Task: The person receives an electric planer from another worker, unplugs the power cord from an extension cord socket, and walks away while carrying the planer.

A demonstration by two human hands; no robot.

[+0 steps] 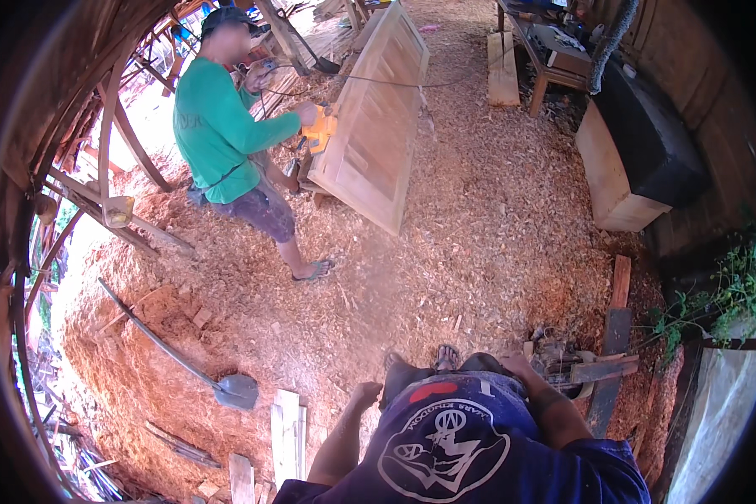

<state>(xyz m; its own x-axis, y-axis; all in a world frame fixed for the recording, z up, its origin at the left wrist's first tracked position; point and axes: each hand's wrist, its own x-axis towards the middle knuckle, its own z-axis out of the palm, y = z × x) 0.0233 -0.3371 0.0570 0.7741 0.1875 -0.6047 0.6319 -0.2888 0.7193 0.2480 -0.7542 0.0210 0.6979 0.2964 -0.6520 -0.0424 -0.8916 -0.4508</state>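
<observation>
Close beside my left knee is my left hand, its fingers too small to make out. My right hand lies at my right knee, and its fingers are hidden by the angle. No object shows in either hand. Farther off, a person in a green long-sleeved shirt holds a yellow power tool, which looks like an electric planer, against the left edge of a panelled wooden door. The door stands tilted on its long side. A dark cord runs across it.
Wood shavings cover the ground. On the left lies a long-handled shovel, near some pale boards. To my right are stacked wood pieces and a green plant. A black-topped wooden box and a workbench line the right wall.
</observation>
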